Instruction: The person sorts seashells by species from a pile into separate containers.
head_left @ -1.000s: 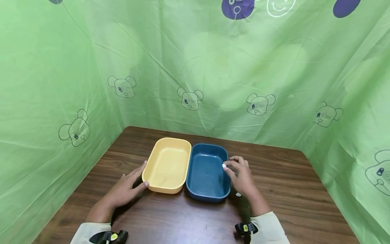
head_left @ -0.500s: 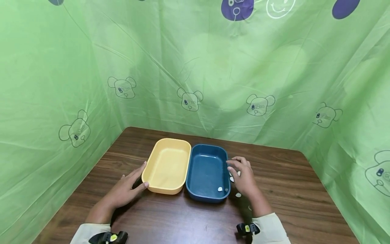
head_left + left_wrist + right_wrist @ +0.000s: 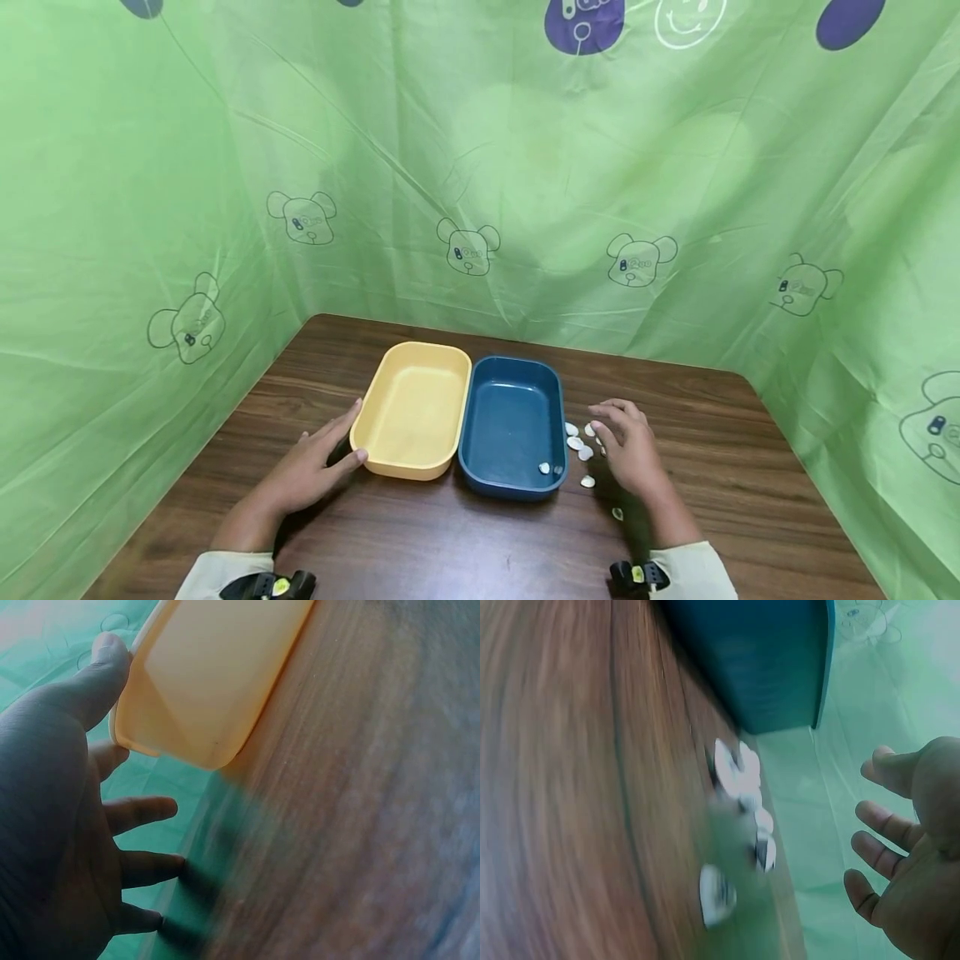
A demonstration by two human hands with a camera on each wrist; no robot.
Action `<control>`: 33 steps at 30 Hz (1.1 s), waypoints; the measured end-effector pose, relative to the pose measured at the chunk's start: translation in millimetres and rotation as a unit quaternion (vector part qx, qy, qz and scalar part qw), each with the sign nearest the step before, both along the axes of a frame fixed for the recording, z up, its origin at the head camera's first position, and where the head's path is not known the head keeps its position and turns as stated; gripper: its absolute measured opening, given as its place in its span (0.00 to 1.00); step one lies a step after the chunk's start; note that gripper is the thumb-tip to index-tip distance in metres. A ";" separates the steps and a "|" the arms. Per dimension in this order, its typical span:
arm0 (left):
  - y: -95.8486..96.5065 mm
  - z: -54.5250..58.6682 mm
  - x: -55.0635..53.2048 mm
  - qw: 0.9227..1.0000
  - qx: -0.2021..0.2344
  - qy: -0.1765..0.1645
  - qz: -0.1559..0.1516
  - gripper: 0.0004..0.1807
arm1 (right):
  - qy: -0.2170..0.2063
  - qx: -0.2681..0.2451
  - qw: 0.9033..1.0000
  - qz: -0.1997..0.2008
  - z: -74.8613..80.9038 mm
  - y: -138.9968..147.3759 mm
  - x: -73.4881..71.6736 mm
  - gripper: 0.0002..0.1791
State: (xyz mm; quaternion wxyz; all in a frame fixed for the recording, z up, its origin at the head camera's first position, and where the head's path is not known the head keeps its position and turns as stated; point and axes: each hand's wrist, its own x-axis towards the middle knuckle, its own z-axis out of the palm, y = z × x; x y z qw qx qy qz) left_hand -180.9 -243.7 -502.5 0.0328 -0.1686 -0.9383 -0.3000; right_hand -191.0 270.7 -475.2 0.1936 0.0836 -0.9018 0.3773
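Note:
My left hand point(image 3: 309, 471) rests against the left side of a yellow tray point(image 3: 412, 408), its thumb at the near corner and its fingers spread along the side. In the left wrist view the thumb point(image 3: 111, 664) touches the tray's rim. Beside it stands a blue tray point(image 3: 506, 429) with one small white shell point(image 3: 544, 468) near its front right corner. Over several more white shells point(image 3: 575, 443) on the table hovers my right hand point(image 3: 633, 450), which partly hides some of them. Its fingers point(image 3: 881, 853) are loosely bent, nothing between them in the right wrist view.
The two trays stand side by side on a brown wooden table point(image 3: 480, 542). Two shells lie nearer the front, one of them a separate shell point(image 3: 617, 514) by the right forearm. Green printed cloth point(image 3: 555, 183) hangs behind and along both sides.
My right hand released a white shell, which now lies in the blue tray. It then moved right, away from the tray's rim, over the loose shells. My left hand stayed put.

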 end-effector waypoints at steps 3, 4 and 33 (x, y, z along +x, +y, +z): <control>0.6 1.8 0.7 1.000 0.000 0.004 0.000 0.43 | 0.001 -0.001 1.000 -0.012 -2.1 11.1 3.2 0.12; 0.9 2.0 0.8 1.000 0.000 0.005 -0.001 0.43 | -0.002 -0.007 1.000 -0.015 -3.8 15.1 3.6 0.12; 0.4 -3.7 -1.4 1.000 0.008 -0.009 0.003 0.44 | -0.035 -0.051 0.998 0.020 -58.1 48.6 -1.1 0.12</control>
